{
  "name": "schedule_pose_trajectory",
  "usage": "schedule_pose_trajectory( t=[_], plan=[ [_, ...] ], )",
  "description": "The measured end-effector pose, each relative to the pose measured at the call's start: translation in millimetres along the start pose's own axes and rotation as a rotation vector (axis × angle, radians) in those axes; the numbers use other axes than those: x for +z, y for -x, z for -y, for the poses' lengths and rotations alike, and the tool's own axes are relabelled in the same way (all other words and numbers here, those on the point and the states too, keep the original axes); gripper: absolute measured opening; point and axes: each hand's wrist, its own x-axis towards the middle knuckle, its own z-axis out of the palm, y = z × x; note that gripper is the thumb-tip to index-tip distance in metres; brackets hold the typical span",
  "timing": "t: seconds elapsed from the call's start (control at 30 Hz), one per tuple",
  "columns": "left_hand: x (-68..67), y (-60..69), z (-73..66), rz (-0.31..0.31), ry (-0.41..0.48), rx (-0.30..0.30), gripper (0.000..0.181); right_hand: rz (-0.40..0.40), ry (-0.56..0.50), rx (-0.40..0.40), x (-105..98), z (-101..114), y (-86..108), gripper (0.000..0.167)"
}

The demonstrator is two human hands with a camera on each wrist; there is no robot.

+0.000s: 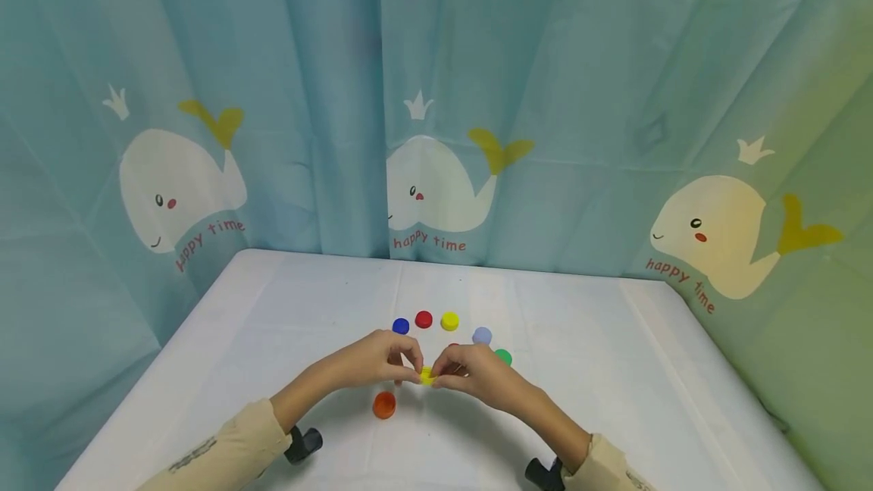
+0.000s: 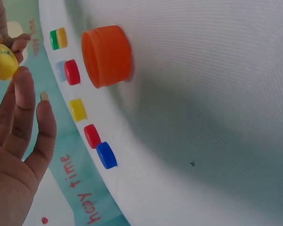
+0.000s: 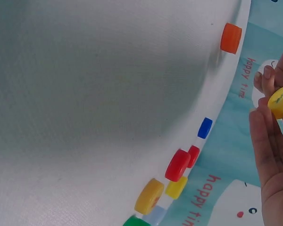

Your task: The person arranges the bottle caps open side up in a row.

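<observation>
A yellow bottle cap [image 1: 427, 376] is held above the table between both hands. My left hand [image 1: 373, 358] pinches its left side between thumb and fingertips, while my right hand [image 1: 486, 379] pinches the right side. Dark marks show on this cap [image 2: 4, 61] in the left wrist view. Below the left hand, an orange cap [image 1: 384, 404] sits on the table. Just beyond the left hand lies a blue cap [image 1: 401, 326]. Behind the right hand a red cap [image 1: 453, 345] is mostly hidden. A yellow-orange cap [image 3: 149, 196] appears in the right wrist view.
Farther back on the white table [image 1: 307, 286] lie a red cap [image 1: 423, 319], a yellow cap [image 1: 449, 321], a pale blue cap [image 1: 482, 336] and a green cap [image 1: 503, 356]. A blue-green curtain [image 1: 341, 97] with whale prints hangs behind the table.
</observation>
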Motion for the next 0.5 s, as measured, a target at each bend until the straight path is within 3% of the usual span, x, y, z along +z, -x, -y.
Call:
schedule_pose_trajectory(
  t=[0.23,0.5],
  plan=[
    [1.2,-0.4,0.7,-0.015,-0.182,-0.018,0.003,0.032,0.12,0.017,4,3,-3.2,0.009],
    [1.2,0.3,3.2,-0.015,-0.239,-0.04,0.006,0.08,0.261,-0.001,11,2,-6.4,0.009]
  ],
)
